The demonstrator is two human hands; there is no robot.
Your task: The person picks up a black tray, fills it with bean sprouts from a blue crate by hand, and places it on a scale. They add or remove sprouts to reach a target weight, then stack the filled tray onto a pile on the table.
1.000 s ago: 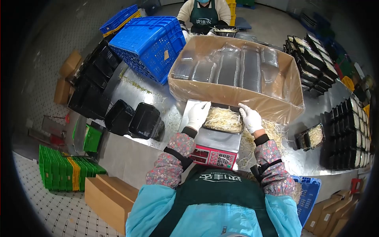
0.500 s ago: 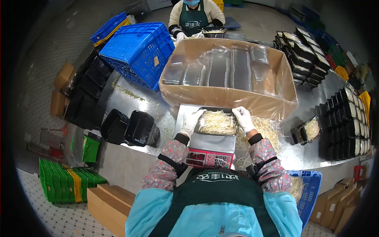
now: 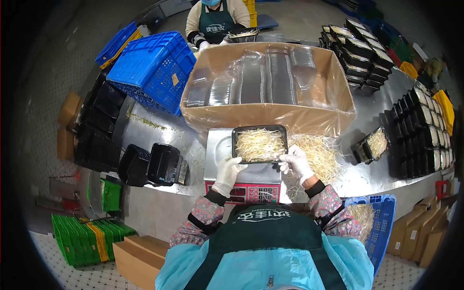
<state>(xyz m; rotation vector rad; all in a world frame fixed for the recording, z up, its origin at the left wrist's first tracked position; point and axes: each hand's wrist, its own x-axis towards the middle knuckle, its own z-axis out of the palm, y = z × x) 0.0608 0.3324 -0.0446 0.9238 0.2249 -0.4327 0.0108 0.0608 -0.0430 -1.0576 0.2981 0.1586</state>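
A black tray of bean sprouts (image 3: 260, 144) is over the metal plate of a red-fronted scale (image 3: 212, 164). My left hand (image 3: 227, 175), in a white glove, has its fingers closed on the tray's near left corner. At the near right corner my right hand (image 3: 296, 165), also gloved, pinches the tray's rim and the sprouts by it. Loose bean sprouts (image 3: 316, 157) lie in a pile on the metal table, just right of the scale. Whether the tray touches the plate is hard to tell.
Beyond the scale stands a cardboard box (image 3: 270, 116) of clear lids. Blue crates (image 3: 150, 67) and empty black trays (image 3: 163, 164) are at the left. Filled trays (image 3: 423, 130) are stacked at the right, near a single filled tray (image 3: 376, 144). A co-worker (image 3: 217, 21) stands opposite.
My hands have moved from the tray's sides to its near corners. The tray sits farther toward the box, and more of the scale plate shows. The whole view has shifted slightly.
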